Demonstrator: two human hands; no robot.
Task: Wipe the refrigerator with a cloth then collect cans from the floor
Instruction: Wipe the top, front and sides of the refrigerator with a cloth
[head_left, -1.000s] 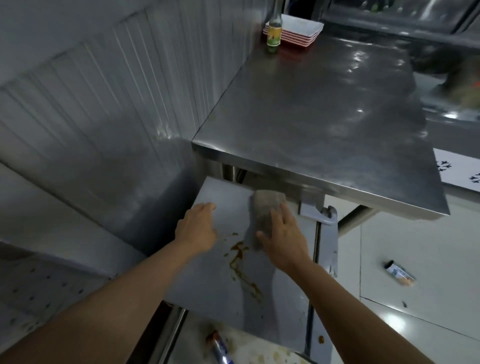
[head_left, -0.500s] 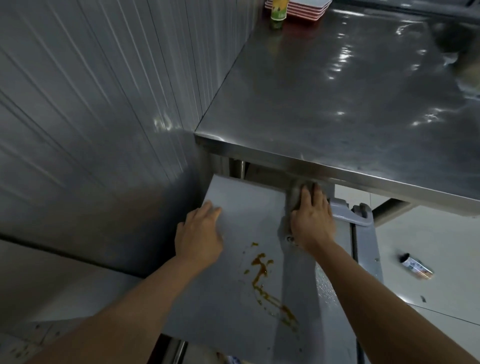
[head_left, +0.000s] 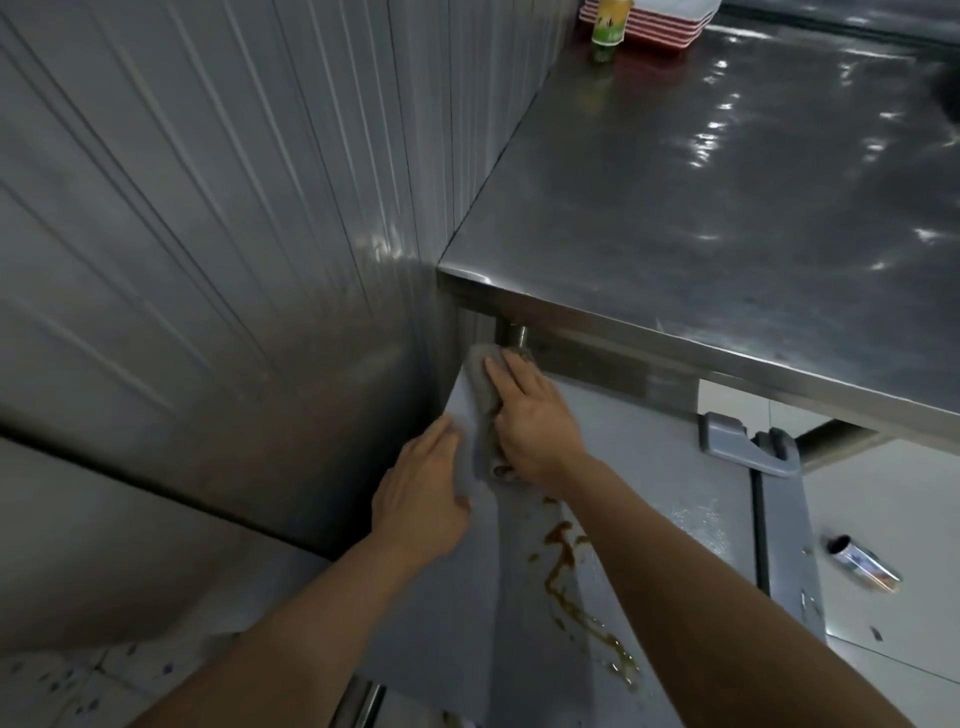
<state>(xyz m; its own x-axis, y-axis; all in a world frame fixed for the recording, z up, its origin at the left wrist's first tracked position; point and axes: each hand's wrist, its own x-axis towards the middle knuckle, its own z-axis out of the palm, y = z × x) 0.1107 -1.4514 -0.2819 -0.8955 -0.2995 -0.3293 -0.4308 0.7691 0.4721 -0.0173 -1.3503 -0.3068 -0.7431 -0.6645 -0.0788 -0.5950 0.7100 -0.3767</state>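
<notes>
The grey refrigerator top (head_left: 649, 467) lies below a steel table, streaked with a brown spill (head_left: 566, 571). My right hand (head_left: 535, 421) presses a grey cloth (head_left: 480, 400) flat against the top's far left corner, fingers straight. My left hand (head_left: 421, 493) rests on the left edge of the refrigerator, just left of the cloth, its fingers over the edge. One can (head_left: 862, 564) lies on its side on the white floor tiles to the right.
A steel table (head_left: 727, 182) overhangs the refrigerator's far end. On its far side stand a green bottle (head_left: 608, 31) and stacked red and white trays (head_left: 660, 21). A ribbed metal wall (head_left: 234, 208) closes the left. A grey door handle (head_left: 748, 441) sits at right.
My right hand slid the cloth from the right side near the handle leftward to the far left corner. My left hand stayed on the left edge. The view shifted.
</notes>
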